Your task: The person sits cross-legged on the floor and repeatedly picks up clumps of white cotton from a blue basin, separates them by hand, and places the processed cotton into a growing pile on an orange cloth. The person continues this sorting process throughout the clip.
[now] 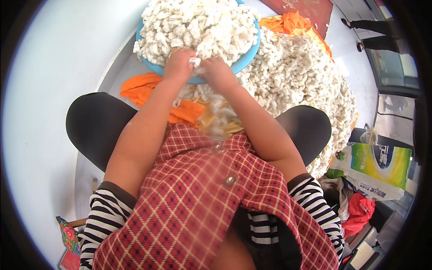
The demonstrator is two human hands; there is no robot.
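Note:
A blue plastic basin (pixel 248 60) in front of me is heaped above its rim with white raw cotton (pixel 199 27). Both hands are over the near rim of the basin. A small cotton tuft (pixel 194 61) shows at the fingertips of my left hand (pixel 180 65), which pinches it. My right hand (pixel 217 72) is close beside it, fingers curled in toward the same bit of cotton; its fingertips are partly hidden. Below the hands, loose cotton lies between my legs on orange cloth (pixel 185 113) and yellowish cloth.
A large cotton pile (pixel 297 77) spreads right of the basin, partly on orange cloth (pixel 292 23). A pale wall (pixel 50 84) rises at left. At right are a printed green-and-white bag (pixel 378 168) and a red plastic bag (pixel 359 212). A person's legs (pixel 374 35) show at upper right.

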